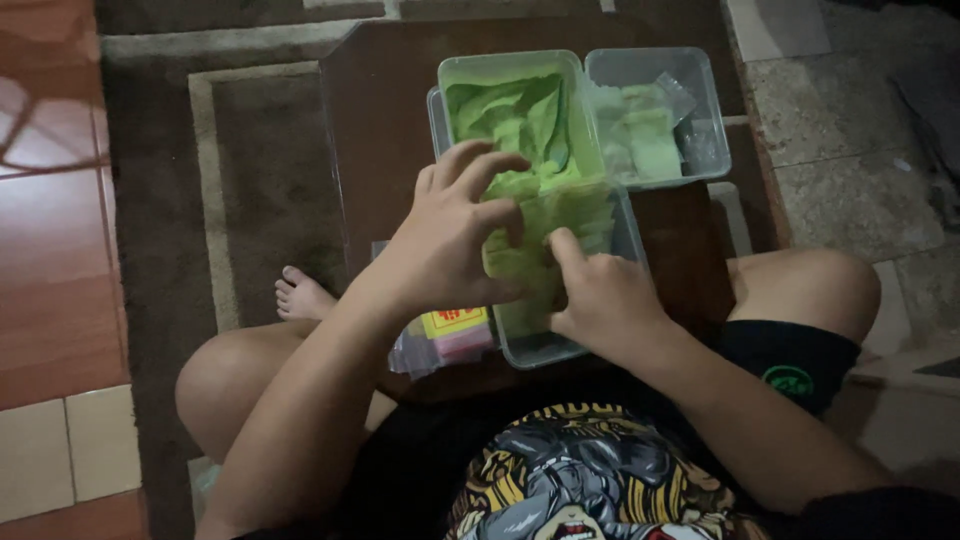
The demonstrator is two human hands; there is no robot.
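**Both hands in a tub of green wrappers**

A clear plastic tub [560, 345] sits on a low dark-brown table [380, 130], just in front of the seated person's lap, filled with a heap of pale green wrappers [520, 130]. The left hand [450, 240] hovers over the near half of the tub, fingers spread and curled down onto the green heap; whether it actually pinches a piece cannot be told. The right hand [600, 295] is at the tub's near end, thumb up and fingers folded in against the green stuff, seemingly gripping a bunch, though the hold itself is hidden.

Against the tub's far right corner stands a second clear tub [700, 150], with paler green pieces and small clear bags inside. At the tub's near left corner lies a stack of small clear packets [455, 335] with yellow and pink labels. Left of the tub, beyond the table edge, a bare foot [300, 295] rests on a brown rug [260, 180].
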